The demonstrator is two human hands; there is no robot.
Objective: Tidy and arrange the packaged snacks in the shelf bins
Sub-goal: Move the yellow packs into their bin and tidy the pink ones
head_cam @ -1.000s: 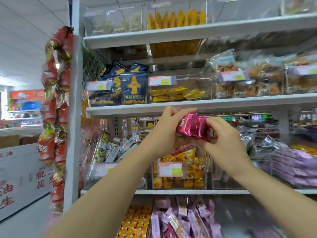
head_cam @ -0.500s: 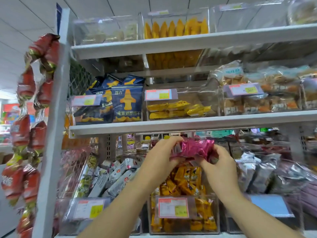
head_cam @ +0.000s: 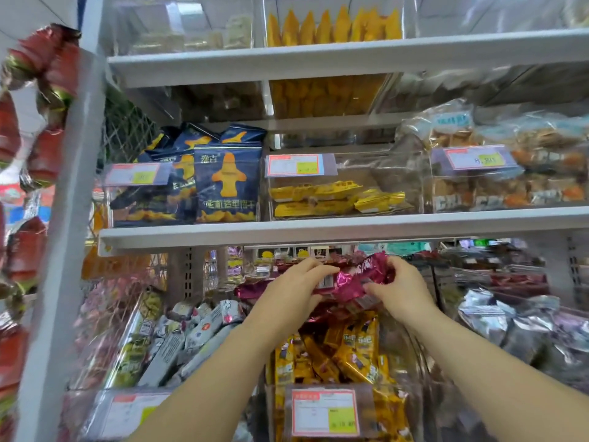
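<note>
Both hands hold a bunch of shiny magenta snack packets (head_cam: 353, 279) above the middle clear bin (head_cam: 277, 409) on the lower shelf. My left hand (head_cam: 290, 298) grips the packets' left end and my right hand (head_cam: 401, 291) grips their right end. The bin below holds several yellow-orange snack bars (head_cam: 344, 349) in front, with more magenta packets (head_cam: 251, 288) lying at its back. A red-framed price tag (head_cam: 325, 411) hangs on the bin's front.
The bin to the left holds grey and white bars (head_cam: 191, 339). Silver packets (head_cam: 510, 327) fill the bin to the right. The white shelf (head_cam: 318, 231) directly overhead carries blue bags (head_cam: 226, 186) and yellow packets (head_cam: 334, 196). Red wrapped snacks (head_cam: 41, 100) hang on the left post.
Both hands have carried the magenta packets down from in front of the shelf edge to under it, over the middle bin. The camera has moved closer to the shelves.
</note>
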